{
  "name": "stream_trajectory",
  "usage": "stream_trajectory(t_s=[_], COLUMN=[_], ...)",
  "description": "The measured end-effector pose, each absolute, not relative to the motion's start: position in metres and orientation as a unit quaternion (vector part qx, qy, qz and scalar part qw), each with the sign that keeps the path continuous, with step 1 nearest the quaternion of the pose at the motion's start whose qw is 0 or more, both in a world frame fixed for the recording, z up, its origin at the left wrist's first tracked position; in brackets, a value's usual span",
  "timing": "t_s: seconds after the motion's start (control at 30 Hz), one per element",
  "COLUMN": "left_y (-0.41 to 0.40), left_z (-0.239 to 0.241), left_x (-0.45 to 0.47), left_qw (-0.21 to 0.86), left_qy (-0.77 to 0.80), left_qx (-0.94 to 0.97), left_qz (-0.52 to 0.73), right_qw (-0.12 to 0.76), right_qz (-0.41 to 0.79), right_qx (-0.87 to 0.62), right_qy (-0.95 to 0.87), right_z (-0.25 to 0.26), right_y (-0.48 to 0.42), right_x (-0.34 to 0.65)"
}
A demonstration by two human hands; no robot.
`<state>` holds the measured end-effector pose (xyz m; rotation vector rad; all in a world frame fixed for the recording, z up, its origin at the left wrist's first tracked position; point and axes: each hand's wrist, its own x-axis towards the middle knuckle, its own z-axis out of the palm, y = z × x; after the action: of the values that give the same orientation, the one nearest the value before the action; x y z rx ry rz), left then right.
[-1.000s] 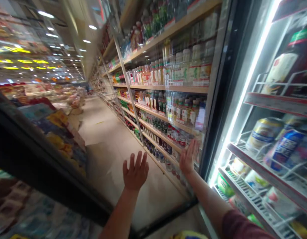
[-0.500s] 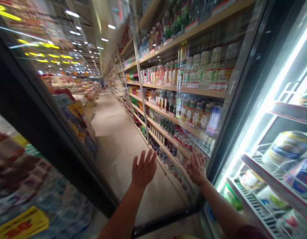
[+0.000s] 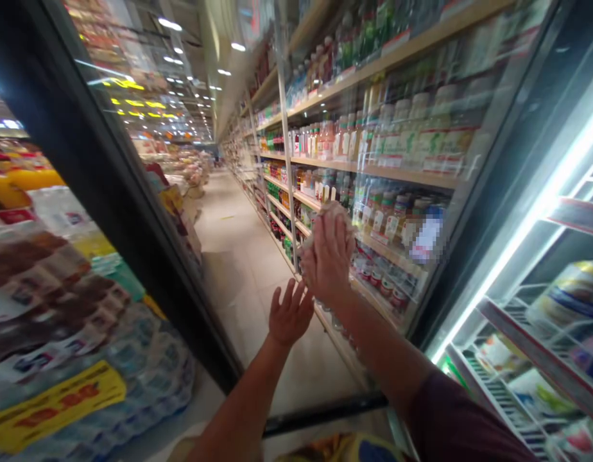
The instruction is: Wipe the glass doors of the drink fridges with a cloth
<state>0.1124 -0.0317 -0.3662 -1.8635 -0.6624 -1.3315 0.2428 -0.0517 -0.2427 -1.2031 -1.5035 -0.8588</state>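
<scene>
A glass door (image 3: 332,410) with a black frame stands open in front of me, and the bottle shelves show through its pane. My right hand (image 3: 329,260) presses a pale, crumpled cloth (image 3: 342,215) flat against the glass; the cloth's edges stick out past the fingertips and at the left side. Lower and just left of it, my left hand (image 3: 291,314) rests with fingers spread on or very near the pane, holding nothing. The two hands are close together, with the left fingertips near the right hand's heel.
On the right, a lit fridge has wire shelves (image 3: 532,346) with packaged goods. Wooden shelves of bottles (image 3: 421,173) line the aisle beyond the glass. At left are stacked drink packs (image 3: 147,359) with a yellow price sign (image 3: 60,404). The aisle floor (image 3: 229,237) runs away ahead.
My right hand has moved up and left across the glass with the cloth, from near the door's right edge to above my left hand. The left hand stays spread; the view has shifted slightly.
</scene>
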Motion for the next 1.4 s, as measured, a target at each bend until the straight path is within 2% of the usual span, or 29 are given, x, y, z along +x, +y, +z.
stream_trajectory(t_s=[0.13,0.23,0.33,0.43,0.53,0.6,0.7,0.9,1.0,1.1,1.27,1.33,1.4], left_y=[-0.046,-0.059,-0.064,-0.061,-0.056,-0.053,-0.052,-0.074,-0.081,-0.070,-0.045,-0.045,-0.051], left_z=[-0.360,-0.344,-0.316,-0.292,-0.290,-0.300,-0.329,-0.430,-0.453,-0.413,-0.290,-0.275,-0.292], left_x=[0.111,0.117,0.129,0.143,0.153,0.151,0.130,0.053,0.036,0.046,0.094,0.108,0.112], left_qw=[0.292,0.256,0.263,0.258,0.315,0.361,0.391,0.394,0.373,0.378,0.390,0.388,0.387], left_qy=[-0.273,-0.274,-0.227,-0.246,-0.330,-0.373,-0.401,-0.399,-0.397,-0.391,-0.386,-0.387,-0.381], left_qx=[-0.699,-0.682,-0.720,-0.765,-0.744,-0.707,-0.681,-0.728,-0.756,-0.757,-0.707,-0.699,-0.702], left_qz=[-0.593,-0.628,-0.601,-0.536,-0.489,-0.480,-0.471,-0.395,-0.362,-0.362,-0.446,-0.460,-0.461], right_qw=[0.427,0.415,0.444,0.521,0.598,0.578,0.499,0.461,0.460,0.458,0.447,0.445,0.445], right_qz=[-0.349,-0.324,-0.252,-0.180,-0.241,-0.327,-0.402,-0.433,-0.427,-0.434,-0.456,-0.461,-0.462], right_qx=[-0.442,-0.399,-0.344,-0.317,-0.341,-0.387,-0.472,-0.494,-0.492,-0.487,-0.490,-0.493,-0.491], right_qy=[-0.708,-0.751,-0.788,-0.772,-0.684,-0.639,-0.605,-0.597,-0.603,-0.604,-0.592,-0.589,-0.589], right_z=[-0.247,-0.251,-0.251,-0.255,-0.267,-0.277,-0.287,-0.292,-0.292,-0.292,-0.289,-0.288,-0.288], right_y=[-0.054,-0.057,-0.063,-0.067,-0.064,-0.059,-0.053,-0.050,-0.048,-0.047,-0.047,-0.047,-0.047], right_x=[0.237,0.246,0.255,0.269,0.287,0.295,0.296,0.291,0.291,0.291,0.289,0.288,0.288])
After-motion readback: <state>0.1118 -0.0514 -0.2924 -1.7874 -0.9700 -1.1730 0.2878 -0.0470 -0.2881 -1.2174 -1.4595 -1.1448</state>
